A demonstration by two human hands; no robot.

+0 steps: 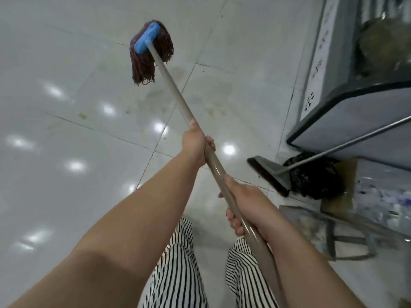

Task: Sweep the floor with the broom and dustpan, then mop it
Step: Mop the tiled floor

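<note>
A: Which way does the mop (153,52) point?

B: Away from the person. Its pole (178,101) runs from lower right, by the striped trousers (178,270), up and leftward to the blue head with dark red strands out over the white tiled floor (66,63).

A: Who grips it?

B: Both hands. The left hand (195,145) has its fingers wrapped round the pole midway; the right hand (244,205) is clenched round it lower down.

A: And the broom (273,172)?

B: On the floor to the right, its handle slanting up past a grey cabinet (355,121), beside a black bag (315,174).
</note>
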